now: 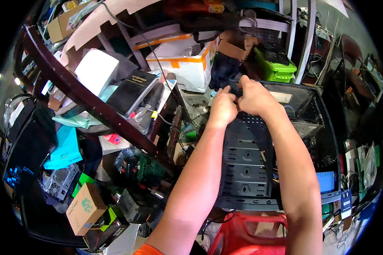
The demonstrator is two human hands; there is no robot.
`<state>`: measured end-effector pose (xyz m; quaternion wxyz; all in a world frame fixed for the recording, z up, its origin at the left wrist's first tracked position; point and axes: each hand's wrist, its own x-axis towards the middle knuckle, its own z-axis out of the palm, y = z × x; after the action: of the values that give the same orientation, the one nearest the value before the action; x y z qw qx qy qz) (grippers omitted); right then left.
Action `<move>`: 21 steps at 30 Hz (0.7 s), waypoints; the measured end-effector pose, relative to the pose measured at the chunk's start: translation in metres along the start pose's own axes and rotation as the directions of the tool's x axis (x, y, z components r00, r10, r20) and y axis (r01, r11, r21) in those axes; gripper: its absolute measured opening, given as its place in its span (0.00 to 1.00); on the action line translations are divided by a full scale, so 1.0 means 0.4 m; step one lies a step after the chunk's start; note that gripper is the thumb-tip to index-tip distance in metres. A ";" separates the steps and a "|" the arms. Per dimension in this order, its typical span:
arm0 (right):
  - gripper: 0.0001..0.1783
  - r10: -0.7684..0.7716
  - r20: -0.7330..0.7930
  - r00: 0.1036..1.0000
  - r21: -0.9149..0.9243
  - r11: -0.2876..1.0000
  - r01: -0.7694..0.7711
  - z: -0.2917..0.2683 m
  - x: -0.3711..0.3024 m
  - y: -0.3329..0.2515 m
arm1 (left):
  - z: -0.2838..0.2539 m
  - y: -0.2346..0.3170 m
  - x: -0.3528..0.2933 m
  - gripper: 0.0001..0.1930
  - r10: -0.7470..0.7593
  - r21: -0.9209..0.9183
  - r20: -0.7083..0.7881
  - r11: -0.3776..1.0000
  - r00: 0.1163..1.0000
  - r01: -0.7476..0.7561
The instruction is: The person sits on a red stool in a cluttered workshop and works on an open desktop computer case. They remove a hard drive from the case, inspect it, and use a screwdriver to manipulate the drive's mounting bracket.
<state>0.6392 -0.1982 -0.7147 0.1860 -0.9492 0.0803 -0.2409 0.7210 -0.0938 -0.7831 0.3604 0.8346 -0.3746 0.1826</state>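
Note:
A black computer case [246, 163] lies with its side open in front of me, its drive bays showing slots and cut-outs. At its far left corner my two hands meet. My left hand [223, 109] is closed, thumb and fingers pressed together at the case's edge. Close beside it, my right hand [255, 98] is also closed, with its fingers curled and pointing away from me. Whatever lies between the fingertips is dark and hidden by the hands. Within the case's right side sits a metal panel [304, 127].
Under the case's near edge stands a red plastic stool [247, 238]. Left are a cluttered shelf with a black book [133, 91] and a cardboard box [86, 209]. A white foam box [181, 70] and a green toolbox [274, 68] stand beyond the case.

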 end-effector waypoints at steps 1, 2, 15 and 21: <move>0.12 0.021 -0.007 1.000 -0.018 1.000 -0.021 -0.001 -0.001 -0.005 | -0.003 0.001 -0.002 0.09 0.052 -0.089 0.004 0.995 0.999 -0.052; 0.11 0.036 0.012 0.999 -0.014 0.999 -0.036 0.004 -0.002 -0.008 | -0.001 -0.004 -0.004 0.09 0.042 -0.097 0.001 0.994 0.999 -0.042; 0.14 0.387 -0.279 0.879 0.223 0.916 -0.333 -0.081 -0.084 0.114 | -0.026 0.073 0.001 0.12 -0.205 0.094 0.213 0.978 0.955 0.188; 0.16 0.450 -0.300 0.841 0.406 0.858 -0.314 -0.068 -0.107 0.123 | -0.016 0.077 0.001 0.21 -0.188 0.254 0.228 0.959 0.955 0.128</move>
<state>0.5856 -0.2418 -0.7300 0.3730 -0.8000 0.2627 -0.3898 0.6980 -0.1034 -0.7642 0.2220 0.9151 -0.3244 0.0896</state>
